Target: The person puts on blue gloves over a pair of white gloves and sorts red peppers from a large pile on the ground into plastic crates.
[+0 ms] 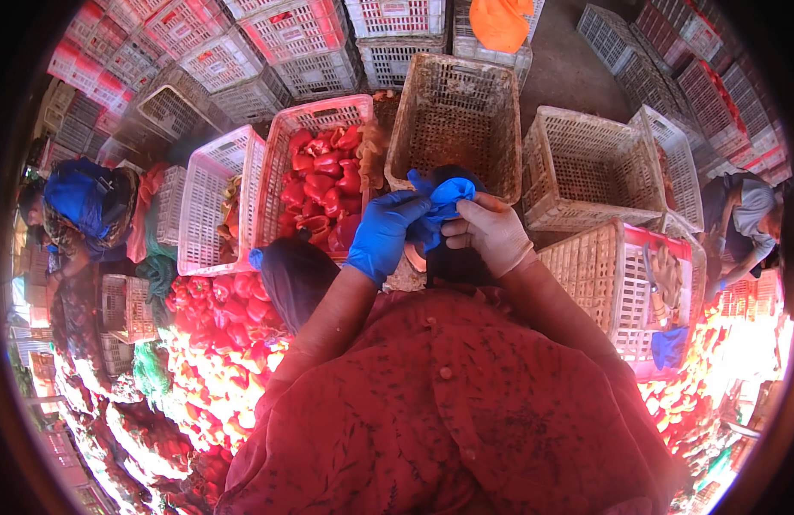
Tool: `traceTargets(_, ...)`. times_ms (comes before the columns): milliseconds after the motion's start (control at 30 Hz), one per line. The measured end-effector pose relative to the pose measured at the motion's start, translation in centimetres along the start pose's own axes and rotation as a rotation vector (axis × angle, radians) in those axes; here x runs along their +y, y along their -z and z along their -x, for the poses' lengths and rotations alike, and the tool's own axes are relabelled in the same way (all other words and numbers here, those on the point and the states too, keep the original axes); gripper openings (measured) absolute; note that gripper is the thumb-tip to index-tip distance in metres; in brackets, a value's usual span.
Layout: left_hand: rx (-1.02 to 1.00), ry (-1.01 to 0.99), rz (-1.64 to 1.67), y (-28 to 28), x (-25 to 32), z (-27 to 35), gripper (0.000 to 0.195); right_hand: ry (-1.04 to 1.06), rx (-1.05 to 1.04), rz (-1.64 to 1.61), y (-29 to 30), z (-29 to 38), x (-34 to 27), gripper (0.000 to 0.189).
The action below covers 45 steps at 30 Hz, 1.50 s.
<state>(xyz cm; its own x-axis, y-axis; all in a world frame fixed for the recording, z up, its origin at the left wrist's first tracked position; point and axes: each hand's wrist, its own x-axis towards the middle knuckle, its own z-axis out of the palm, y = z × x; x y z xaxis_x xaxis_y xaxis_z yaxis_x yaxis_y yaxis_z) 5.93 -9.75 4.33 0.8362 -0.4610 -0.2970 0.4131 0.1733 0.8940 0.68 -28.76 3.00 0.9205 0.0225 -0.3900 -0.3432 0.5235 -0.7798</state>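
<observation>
My left hand, in a blue disposable glove, pinches one side of a crumpled blue disposable glove. The other side of that glove is between the fingers of my right hand, which wears a thin whitish glove. Both hands are close together in front of my body, above my knees. Just beyond them stands an empty, dirty plastic crate. To its left, a red-and-white crate holds red bell peppers; a tan glove hangs over its right rim.
A knife and a blue cloth-like item lie on an upturned crate at right. Another open crate stands behind it. Heaped red peppers lie at left. Co-workers bend at far left and far right. Stacked crates rise behind.
</observation>
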Motion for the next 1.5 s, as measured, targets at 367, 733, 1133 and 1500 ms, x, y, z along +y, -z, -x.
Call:
traceTargets(367, 0.105, -0.153, -0.002, 0.1, -0.4, 0.3, 0.012, 0.148, 0.127, 0.171, 0.5, 0.6, -0.7, 0.021)
traceTargets(733, 0.024, -0.105, -0.01, -0.4, 0.3, 0.5, 0.013, 0.632, -0.075, 0.377, -2.9, 2.1, -1.3, 0.014)
traceTargets(1133, -0.018, -0.088, -0.136, -1.6, -0.9, 1.6, 0.016, 0.226, -0.203, 0.991, -0.6, -2.7, 1.6, 0.018)
traceTargets(1500, -0.109, -0.096, -0.22, -2.4, -1.2, 1.9, 0.016, 0.363, -0.386, -0.259, -0.9, -2.7, 1.7, 0.015)
